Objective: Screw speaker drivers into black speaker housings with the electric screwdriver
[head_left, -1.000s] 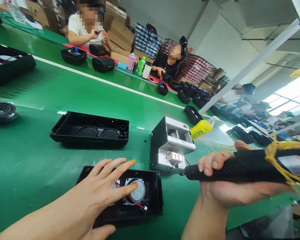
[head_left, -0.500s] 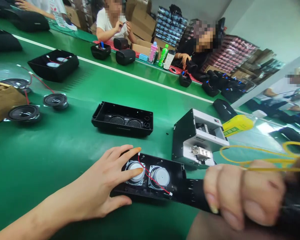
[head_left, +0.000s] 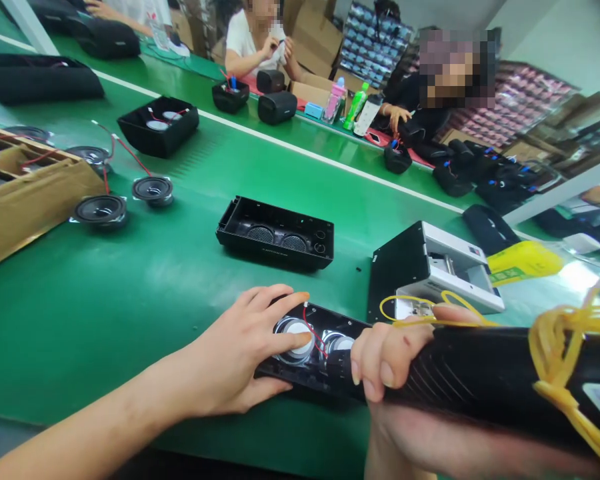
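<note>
Under my left hand (head_left: 243, 347) lies a black speaker housing (head_left: 325, 315) holding two round drivers, with a red wire running across them. My thumb is at its near edge and the fingers reach over the far side, one resting on the left driver (head_left: 296, 340). My right hand (head_left: 387, 360) is wrapped round a thick black electric screwdriver (head_left: 485, 367) with yellow cord tied on it. The screwdriver's front end is over the housing by the right driver (head_left: 341, 343); its tip is hidden. Beyond sits a second open black housing (head_left: 275, 252) with two round grilles.
A screw feeder (head_left: 397, 267) stands at the right, with a yellow bottle (head_left: 525, 261) behind it. On the left are loose drivers (head_left: 100, 212) and a cardboard box (head_left: 45, 203). Co-workers sit across the green table (head_left: 170, 293) among more speakers.
The right hand and screwdriver have swung left, so the screwdriver now overlaps the right driver. My left hand stays on the housing. The whole view has shifted, bringing more of the left side in.
</note>
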{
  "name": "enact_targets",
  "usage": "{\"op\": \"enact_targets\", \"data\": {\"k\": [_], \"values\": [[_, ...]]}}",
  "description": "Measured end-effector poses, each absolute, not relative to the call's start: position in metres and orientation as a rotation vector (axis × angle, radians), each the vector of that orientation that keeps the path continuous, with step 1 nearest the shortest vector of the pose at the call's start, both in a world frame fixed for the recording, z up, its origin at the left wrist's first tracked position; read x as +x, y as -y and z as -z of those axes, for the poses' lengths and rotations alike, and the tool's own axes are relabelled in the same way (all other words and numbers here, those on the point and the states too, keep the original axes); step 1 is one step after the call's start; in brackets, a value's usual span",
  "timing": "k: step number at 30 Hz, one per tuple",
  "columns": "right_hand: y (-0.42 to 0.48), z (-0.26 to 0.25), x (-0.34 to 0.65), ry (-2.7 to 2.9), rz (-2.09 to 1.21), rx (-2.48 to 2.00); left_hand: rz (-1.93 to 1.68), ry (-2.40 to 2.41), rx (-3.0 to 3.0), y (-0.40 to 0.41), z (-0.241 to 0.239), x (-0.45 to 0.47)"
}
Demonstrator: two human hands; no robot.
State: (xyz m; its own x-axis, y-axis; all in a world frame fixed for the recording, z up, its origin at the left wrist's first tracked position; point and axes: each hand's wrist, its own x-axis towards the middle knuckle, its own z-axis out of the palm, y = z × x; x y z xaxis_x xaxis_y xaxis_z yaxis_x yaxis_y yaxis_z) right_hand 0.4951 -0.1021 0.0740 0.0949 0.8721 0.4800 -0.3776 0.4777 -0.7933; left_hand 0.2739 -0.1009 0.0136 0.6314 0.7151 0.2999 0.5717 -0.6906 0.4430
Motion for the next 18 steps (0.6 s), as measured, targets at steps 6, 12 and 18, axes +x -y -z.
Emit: {"op": "enact_targets", "data": {"k": [6,12,18], "values": [[0.099,-0.073,0.492,1.075,-1.042,-0.558,-0.657,-1.028,2.557,0.100,-0.019,0.274],[0.098,-0.069,0.493,1.102,-1.074,-0.565,-0.623,-1.038,2.563,0.099,-0.019,0.275],[0.101,-0.062,0.486,1.231,-1.045,-0.472,-0.589,-1.023,2.592,0.100,-0.022,0.274]]}}
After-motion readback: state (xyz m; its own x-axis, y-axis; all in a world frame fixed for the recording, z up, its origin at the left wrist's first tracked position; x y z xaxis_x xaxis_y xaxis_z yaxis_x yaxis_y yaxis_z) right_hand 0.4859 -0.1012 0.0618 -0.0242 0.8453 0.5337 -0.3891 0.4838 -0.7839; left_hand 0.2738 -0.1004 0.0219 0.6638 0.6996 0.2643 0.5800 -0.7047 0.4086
